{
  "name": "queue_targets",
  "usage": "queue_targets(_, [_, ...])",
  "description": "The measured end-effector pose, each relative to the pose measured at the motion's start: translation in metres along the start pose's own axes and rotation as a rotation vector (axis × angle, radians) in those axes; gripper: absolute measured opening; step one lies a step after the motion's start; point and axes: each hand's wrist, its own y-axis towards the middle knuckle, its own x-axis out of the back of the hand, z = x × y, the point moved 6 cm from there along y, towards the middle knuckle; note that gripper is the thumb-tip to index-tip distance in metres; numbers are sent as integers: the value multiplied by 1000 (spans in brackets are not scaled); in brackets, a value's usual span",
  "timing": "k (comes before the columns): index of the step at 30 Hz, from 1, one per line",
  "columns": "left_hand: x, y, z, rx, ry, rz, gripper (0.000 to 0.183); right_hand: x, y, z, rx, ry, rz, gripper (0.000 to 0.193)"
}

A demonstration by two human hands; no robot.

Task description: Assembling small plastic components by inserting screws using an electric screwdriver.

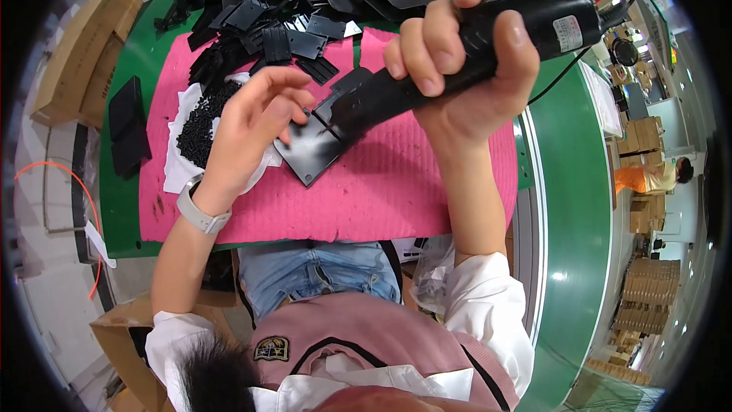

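Black plastic plate (306, 156) lies on the pink mat (343, 210), just right of the left hand's fingertips and to the lower left of the right hand. The right hand (471, 111) is closed firmly around a black electric screwdriver (374, 104), fingers wrapped over one side and thumb along the other; the tool slants down toward the left hand, its lower end over the plate, the tip not distinguishable. The left hand (255, 118) is partly open with fingers bent, at the plate's near-left edge; whether the fingertips press on it or pinch something small cannot be told. Left of this hand, a heap of small black screws (195, 136) rests on a white cloth (177, 175). Beyond both hands spreads a pile of black plastic parts (278, 42).
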Motion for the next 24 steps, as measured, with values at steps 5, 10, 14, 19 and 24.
queue_targets(5, [-7,19,0,5,836,47,36,4,2,-5,-33,-418,110,33])
queue_targets(10, [-8,33,27,-56,785,142,28,6,2,-19,-49,-493,119,30])
queue_targets(14, [-3,37,39,54,659,176,26,10,-1,-24,-72,-540,117,31])
queue_targets(19, [0,40,53,164,394,162,22,8,2,-27,-94,-538,95,29])
queue_targets(24, [2,39,55,206,363,113,20,-1,8,-38,-124,-584,96,23])
